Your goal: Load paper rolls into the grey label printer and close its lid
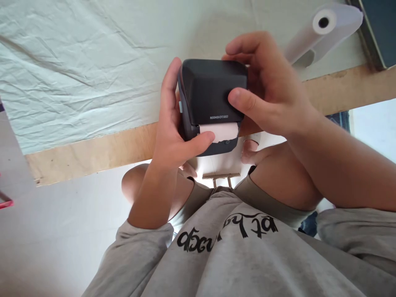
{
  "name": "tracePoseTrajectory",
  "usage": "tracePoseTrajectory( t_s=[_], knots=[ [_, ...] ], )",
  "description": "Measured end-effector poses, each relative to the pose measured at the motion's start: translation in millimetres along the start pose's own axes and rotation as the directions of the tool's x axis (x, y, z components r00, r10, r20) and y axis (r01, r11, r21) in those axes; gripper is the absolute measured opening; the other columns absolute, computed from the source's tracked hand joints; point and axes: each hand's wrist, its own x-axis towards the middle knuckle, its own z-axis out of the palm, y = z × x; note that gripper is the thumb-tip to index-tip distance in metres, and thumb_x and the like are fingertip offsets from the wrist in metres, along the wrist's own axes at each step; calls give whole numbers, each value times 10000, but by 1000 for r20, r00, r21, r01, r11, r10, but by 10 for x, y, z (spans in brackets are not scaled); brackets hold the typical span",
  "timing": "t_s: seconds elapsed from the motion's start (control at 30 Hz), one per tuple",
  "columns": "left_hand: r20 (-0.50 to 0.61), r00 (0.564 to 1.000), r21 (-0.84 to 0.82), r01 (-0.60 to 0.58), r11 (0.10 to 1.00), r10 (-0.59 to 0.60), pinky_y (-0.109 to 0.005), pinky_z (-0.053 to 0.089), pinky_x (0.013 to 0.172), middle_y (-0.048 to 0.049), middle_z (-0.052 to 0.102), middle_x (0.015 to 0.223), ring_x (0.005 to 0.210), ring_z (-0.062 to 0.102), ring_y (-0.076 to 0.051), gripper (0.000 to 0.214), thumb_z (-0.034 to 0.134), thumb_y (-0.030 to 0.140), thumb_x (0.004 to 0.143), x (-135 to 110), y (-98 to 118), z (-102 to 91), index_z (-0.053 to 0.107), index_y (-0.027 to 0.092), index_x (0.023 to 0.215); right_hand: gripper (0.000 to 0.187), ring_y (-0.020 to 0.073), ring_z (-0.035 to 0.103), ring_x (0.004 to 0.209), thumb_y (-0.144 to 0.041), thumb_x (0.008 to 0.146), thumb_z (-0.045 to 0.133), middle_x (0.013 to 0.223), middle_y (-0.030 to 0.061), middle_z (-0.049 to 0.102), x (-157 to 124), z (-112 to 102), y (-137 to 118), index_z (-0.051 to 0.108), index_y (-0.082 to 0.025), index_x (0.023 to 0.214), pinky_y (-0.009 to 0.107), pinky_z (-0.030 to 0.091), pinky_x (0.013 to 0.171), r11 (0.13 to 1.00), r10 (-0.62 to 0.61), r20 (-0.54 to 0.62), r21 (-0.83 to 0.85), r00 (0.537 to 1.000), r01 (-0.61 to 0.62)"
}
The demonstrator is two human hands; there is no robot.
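I hold a small dark grey label printer [206, 88] in both hands, above the near edge of the table. My left hand [173, 128] grips its left side, thumb pressed on the white paper strip [224, 131] coming out of the slot. My right hand [266, 84] wraps over the top and right side, thumb resting on the lid just above the brand lettering. Both hands are closed on the printer.
A wrinkled pale cloth [77, 62] covers the wooden table [93, 150]. A white paper roll [324, 31] lies at the far right. A dark object [379, 29] sits in the top right corner. My knees and grey sweatshirt [247, 255] fill the lower frame.
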Motion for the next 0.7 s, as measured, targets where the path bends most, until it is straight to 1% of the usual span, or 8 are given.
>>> tracePoseTrajectory(
  t_s=[0.07,0.17,0.2,0.27,0.43,0.57,0.63,0.7],
  knots=[
    [-57,998,-19,2,1000,-3,-374,531,858,-28,559,1176,1075,577,-241,718,800,372,565,-12,-2,23,468,324,1200,562,109,543,876,-527,790,536,1098,28,529,7,5,31,367,-239,1242,252,455,717,1000,15,75,9,997,-16],
    [-164,986,-14,32,999,-34,-274,518,640,-38,597,925,805,610,-152,392,667,414,739,-40,8,67,558,225,1065,632,105,521,837,-568,758,562,1039,17,522,20,18,20,343,-229,1245,253,432,690,1000,-4,127,-18,992,7],
    [-176,983,-13,53,999,-54,-261,505,602,-37,594,874,758,602,-140,330,642,395,767,-44,15,80,572,205,1027,636,106,514,843,-562,750,577,1023,17,517,24,20,11,342,-225,1234,250,427,684,1000,-12,137,-12,990,14],
    [-163,983,-35,79,996,-84,-250,491,567,-29,589,830,720,591,-133,324,670,383,744,-43,32,97,581,196,994,615,101,502,839,-540,749,592,1013,17,505,29,20,-2,342,-223,1212,238,417,660,1000,-18,153,6,988,17],
    [-140,985,-91,94,991,-106,-237,479,584,-13,586,835,721,589,-121,330,675,357,738,-20,43,91,573,230,1025,643,109,496,836,-539,721,624,974,18,526,31,20,6,350,-213,1203,237,418,650,999,-18,135,-32,991,23],
    [-120,988,-78,90,993,-99,-264,471,619,-18,595,874,768,604,-150,342,647,357,747,-6,10,57,559,266,1065,633,125,497,863,-528,708,638,973,27,545,49,32,48,365,-217,1187,245,427,657,996,-65,101,-62,993,71],
    [-82,995,-71,58,996,-64,-300,485,679,-27,603,962,876,611,-190,393,643,392,743,13,2,35,540,287,1107,641,116,497,857,-516,713,638,1011,30,536,59,36,80,350,-217,1202,241,432,666,995,-97,114,-19,989,100],
    [-13,1000,-83,11,996,-12,-343,494,765,-37,603,1065,1024,586,-244,459,634,487,732,36,14,22,536,291,1135,685,105,498,859,-502,698,657,1044,32,527,60,40,105,338,-206,1228,230,437,672,992,-123,98,37,988,120]
  ],
)
